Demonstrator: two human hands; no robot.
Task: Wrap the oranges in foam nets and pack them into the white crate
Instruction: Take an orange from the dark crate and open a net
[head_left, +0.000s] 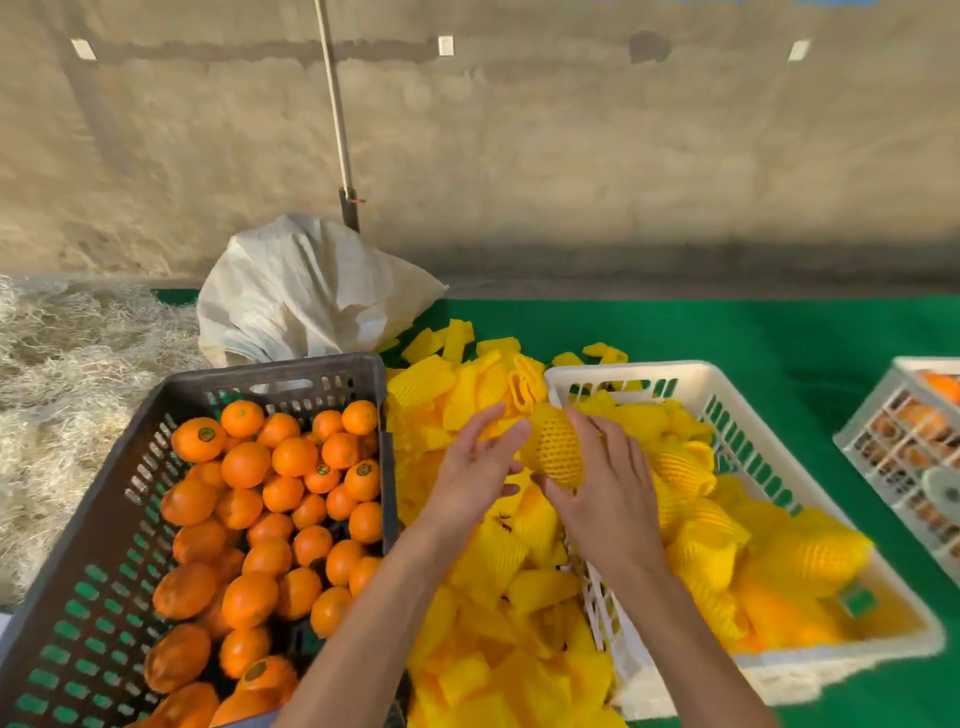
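Observation:
My right hand (608, 483) grips an orange wrapped in a yellow foam net (555, 451), held above the pile of loose yellow foam nets (493, 571). My left hand (475, 467) is beside it with fingers straight, its fingertips near the wrapped orange's left side. The white crate (769, 670) on the right holds several wrapped oranges (810, 561). The dark grey crate (119, 519) on the left is full of bare oranges (270, 514).
A green cloth (753, 332) covers the table. A second white crate (904, 462) with fruit stands at the far right. A white sack (306, 296) sits behind the grey crate, straw (62, 395) lies at the left, and a concrete wall rises behind.

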